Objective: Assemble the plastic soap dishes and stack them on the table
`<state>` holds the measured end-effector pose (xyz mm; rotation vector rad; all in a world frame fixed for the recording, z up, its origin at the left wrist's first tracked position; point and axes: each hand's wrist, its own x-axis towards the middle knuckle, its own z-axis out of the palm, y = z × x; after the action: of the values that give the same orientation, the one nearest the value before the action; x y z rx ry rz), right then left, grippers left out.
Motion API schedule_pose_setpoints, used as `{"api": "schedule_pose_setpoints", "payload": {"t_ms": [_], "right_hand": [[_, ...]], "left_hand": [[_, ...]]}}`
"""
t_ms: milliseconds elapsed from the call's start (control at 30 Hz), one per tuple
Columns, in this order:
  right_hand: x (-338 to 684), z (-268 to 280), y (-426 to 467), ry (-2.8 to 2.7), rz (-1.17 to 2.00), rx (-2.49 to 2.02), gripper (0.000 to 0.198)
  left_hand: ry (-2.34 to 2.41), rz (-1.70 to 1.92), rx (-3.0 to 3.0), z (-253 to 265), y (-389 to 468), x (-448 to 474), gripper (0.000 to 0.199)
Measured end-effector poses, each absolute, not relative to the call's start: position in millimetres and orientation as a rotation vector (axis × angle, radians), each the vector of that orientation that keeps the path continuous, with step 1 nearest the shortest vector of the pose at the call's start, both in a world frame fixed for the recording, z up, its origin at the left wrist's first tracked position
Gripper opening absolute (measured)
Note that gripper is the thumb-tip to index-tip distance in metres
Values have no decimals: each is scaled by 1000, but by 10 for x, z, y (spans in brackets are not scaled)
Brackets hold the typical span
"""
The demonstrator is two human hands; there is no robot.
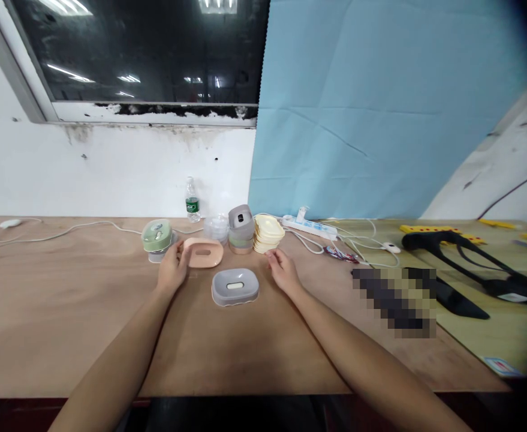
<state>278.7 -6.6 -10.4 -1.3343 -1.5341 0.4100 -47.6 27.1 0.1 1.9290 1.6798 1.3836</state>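
Observation:
My left hand [172, 267] is closed on the left end of a peach-coloured soap dish [206, 260], which has a slot in its middle. A grey soap dish [224, 294] with a pale insert in its slot lies on the table between my hands. My right hand [283, 271] has its fingers loosely bent and apart, with nothing visible in them. Its fingertips are just in front of a stack of cream-yellow dishes [268, 233]; whether they touch it I cannot tell. Behind my left hand stands a green-topped soap dish [156, 235] on a pale base.
Behind are a stack of grey, green and peach dishes [241, 231], clear plastic containers [216, 228] and a water bottle [192, 204]. A power strip [310, 227] with white cables lies back right. Black frame-like gear [474, 264] lies at the far right.

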Motion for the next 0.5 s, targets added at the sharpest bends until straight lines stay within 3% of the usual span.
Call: {"api": "schedule_pose_setpoints", "payload": {"t_ms": [267, 500], "right_hand": [[3088, -184, 246, -1280, 137, -1384, 51], [3128, -163, 361, -1363, 0, -1475, 57]], "left_hand": [[1504, 1314, 2140, -72, 313, -454, 47], [1500, 1227, 2147, -216, 393, -479, 52]]}}
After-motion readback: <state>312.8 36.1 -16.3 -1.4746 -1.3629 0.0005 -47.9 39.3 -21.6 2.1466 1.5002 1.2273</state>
